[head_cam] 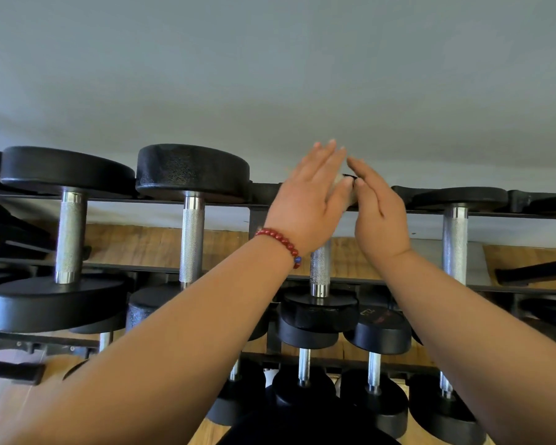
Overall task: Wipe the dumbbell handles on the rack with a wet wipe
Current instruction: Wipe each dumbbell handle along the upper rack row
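Grey wall behind rack [135, 267]; left hand [305, 203] and right hand [379, 213], fingers straight, press a pale wipe [343, 185] between them, apparently readying it for the nearest handle [320, 268].

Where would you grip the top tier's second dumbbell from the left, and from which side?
Grip its knurled steel handle at mid-length, probably coming from above. It lies bare between the rack rails and is narrow enough to wrap with the fingers, while both black heads are too wide.

Black rack [225, 204] bearing dumbbells [191, 216]
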